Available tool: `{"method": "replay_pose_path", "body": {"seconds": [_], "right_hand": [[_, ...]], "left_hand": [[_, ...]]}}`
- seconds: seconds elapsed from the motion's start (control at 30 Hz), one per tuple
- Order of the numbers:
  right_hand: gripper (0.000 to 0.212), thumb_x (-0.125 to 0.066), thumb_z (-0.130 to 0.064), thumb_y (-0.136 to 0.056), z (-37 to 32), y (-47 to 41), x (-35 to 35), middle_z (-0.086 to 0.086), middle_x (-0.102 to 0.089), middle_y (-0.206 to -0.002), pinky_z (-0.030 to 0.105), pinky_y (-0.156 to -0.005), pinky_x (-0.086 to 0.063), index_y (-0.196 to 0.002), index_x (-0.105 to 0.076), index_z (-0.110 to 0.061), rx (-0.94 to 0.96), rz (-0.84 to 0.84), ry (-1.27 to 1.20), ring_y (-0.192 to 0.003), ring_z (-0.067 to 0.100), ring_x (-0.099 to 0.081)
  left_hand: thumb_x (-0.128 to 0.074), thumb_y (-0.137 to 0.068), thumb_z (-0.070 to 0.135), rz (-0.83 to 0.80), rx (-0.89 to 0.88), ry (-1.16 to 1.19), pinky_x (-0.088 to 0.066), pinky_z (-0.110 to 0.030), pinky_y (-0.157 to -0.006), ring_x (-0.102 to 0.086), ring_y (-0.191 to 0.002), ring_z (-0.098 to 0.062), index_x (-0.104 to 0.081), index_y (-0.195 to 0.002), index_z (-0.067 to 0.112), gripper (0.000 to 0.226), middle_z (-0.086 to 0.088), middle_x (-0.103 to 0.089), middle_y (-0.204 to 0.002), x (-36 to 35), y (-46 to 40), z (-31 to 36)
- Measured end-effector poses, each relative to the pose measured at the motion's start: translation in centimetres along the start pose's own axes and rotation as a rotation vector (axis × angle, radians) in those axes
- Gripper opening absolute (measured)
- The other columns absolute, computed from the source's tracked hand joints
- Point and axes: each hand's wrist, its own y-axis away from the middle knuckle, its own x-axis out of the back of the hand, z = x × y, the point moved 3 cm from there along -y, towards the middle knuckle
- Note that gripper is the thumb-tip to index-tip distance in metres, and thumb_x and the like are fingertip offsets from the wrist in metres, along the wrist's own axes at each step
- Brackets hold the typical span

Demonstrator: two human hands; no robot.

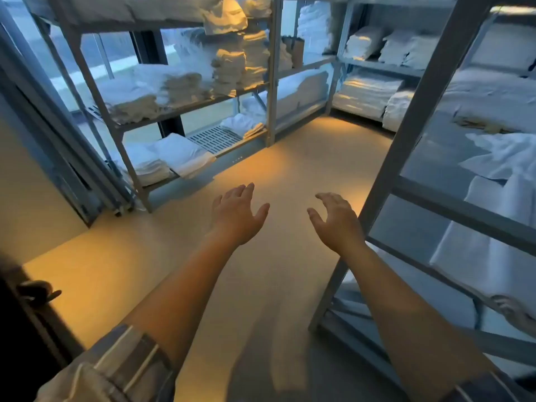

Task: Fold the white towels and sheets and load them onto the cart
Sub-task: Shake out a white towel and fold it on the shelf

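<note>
Both hands are reaching out empty over the floor (261, 285): left hand (237, 216) is stretching palm-down w/ fingers straight and a bit spread, right hand (336, 221) is hovering beside it w/ fingers loosely spread and slightly bent, gripping nothing. Rolled-up striped sleeve (116, 364) is showing on the left forearm at the bottom edge. A dark door handle (37, 291) is sticking out at lower left.

Close on the right, a grey metal rack (417, 146) is standing w/ white sheets (487, 256) lying flat on its shelves, partly folded, some rumpled higher up.

Further ahead on the left, another shelving unit (271, 82) is running along the windows; folded white towels (182, 155) are sitting on its bottom shelf next to a slatted grille (214, 139), and taller towel stacks (229, 68) are piling up on the mid shelf. At the back right corner, more folded linen (365, 91) is filling the far shelves. Can't make out a cart anywhere in view.
</note>
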Motion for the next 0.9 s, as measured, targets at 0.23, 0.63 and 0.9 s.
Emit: {"method": "replay_pose_path", "body": {"seconds": [0.23,0.63,0.9], "right_hand": [[0.045,-0.048,-0.043,-0.094,2.8,-4.8,-4.5,0.004,-0.050,-0.139,0.039,-0.103,-0.041,-0.133,-0.050,-0.020,-0.055,-0.028,0.027,-0.128,0.021,-0.045],[0.044,-0.050,-0.041,-0.094,4.6,-22.5,-13.3,0.004,-0.053,-0.137,0.037,-0.102,-0.041,-0.131,-0.052,-0.018,-0.204,-0.019,0.056,-0.125,0.022,-0.048],[0.044,-0.049,-0.038,-0.094,6.4,-31.3,-14.9,0.005,-0.052,-0.137,0.037,-0.101,-0.038,-0.132,-0.051,-0.015,-0.328,0.037,0.068,-0.125,0.023,-0.046]], "left_hand": [[-0.032,-0.094,0.060,-0.059,-0.017,-0.002,-0.018,-0.048,-0.117,-0.027,-0.142,-0.024,-0.024,-0.150,0.022,0.068,-0.004,-0.031,-0.154,-4.6,-5.6,-1.5],[-0.030,-0.093,0.060,-0.193,-0.110,-0.050,-0.019,-0.047,-0.117,-0.029,-0.141,-0.023,-0.024,-0.150,0.021,0.069,-0.003,-0.033,-0.153,-11.5,-25.5,-8.0],[-0.030,-0.093,0.060,-0.232,-0.231,-0.043,-0.019,-0.045,-0.116,-0.029,-0.141,-0.021,-0.025,-0.149,0.021,0.068,-0.003,-0.034,-0.153,-13.9,-37.4,-8.6]]}}
